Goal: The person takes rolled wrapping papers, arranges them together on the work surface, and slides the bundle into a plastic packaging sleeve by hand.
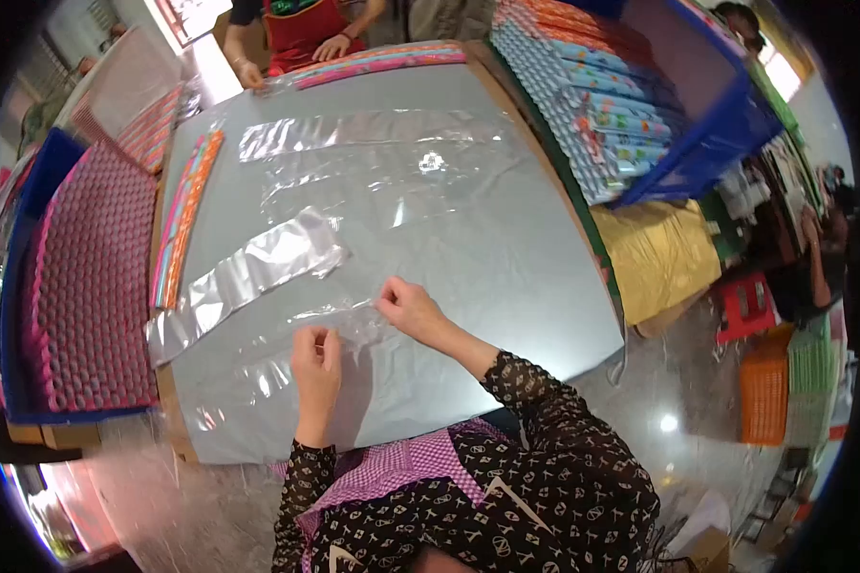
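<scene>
clear sleeve [358,330] lies mostly left-right on the bench [516,277], right end angled away; right hand [409,306] pinching it; left hand [316,361] curled narrow, can't tell if it's gripping

Gold sheeting [661,258] near red stool [747,318]; orange basket [764,393] just beside green basket [808,368].

Lower centre, the film [349,320] is too clear to trace its edges, so the left hand's [317,358] grip on it cannot be told; the co-worker [301,36] is cut off by the top edge, as is the upper-right crate [717,143]; the far-right person [817,258] is partly hidden, blurred.
</scene>
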### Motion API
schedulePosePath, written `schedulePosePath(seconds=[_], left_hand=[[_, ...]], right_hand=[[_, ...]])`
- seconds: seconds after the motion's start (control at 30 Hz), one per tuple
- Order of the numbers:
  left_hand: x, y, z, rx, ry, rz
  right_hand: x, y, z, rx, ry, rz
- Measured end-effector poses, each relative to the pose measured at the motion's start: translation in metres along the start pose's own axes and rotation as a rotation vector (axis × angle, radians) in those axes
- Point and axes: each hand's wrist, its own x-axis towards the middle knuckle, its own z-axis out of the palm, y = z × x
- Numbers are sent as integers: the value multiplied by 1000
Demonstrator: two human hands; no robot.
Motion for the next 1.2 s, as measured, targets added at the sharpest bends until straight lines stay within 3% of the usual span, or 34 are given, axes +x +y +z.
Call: schedulePosePath(seconds=[0.07,0.17,0.27,0.43,0.57,0.67,0.83,1.0,1.07,1.17,1.2], left_hand=[[11,-16,-4,249,230,464],[17,-40,9,517,299,602],[14,-37,-1,612,324,549],[28,-42,-13,519,311,506],[38,-48,-33,285,390,553],[21,-36,-81,230,479,470],[15,-95,-169,327,725,415],[-8,-144,-204,312,750,256],[-8,-160,-198,354,772,191],[-8,-170,-187,403,818,368],[-10,-162,-184,417,801,345]], right_hand=[[7,-7,2,149,6,29],[7,-5,-21,260,-67,113],[9,-13,-34,474,-217,216],[18,-23,-51,514,-15,213],[36,-34,-63,450,35,68],[41,-38,-64,381,-48,18],[67,-81,-54,297,-170,-14],[116,-186,-5,-31,-303,-592],[134,-240,27,-87,-382,-711],[162,-321,94,-197,-476,-966],[171,-341,124,-256,-392,-1047]])
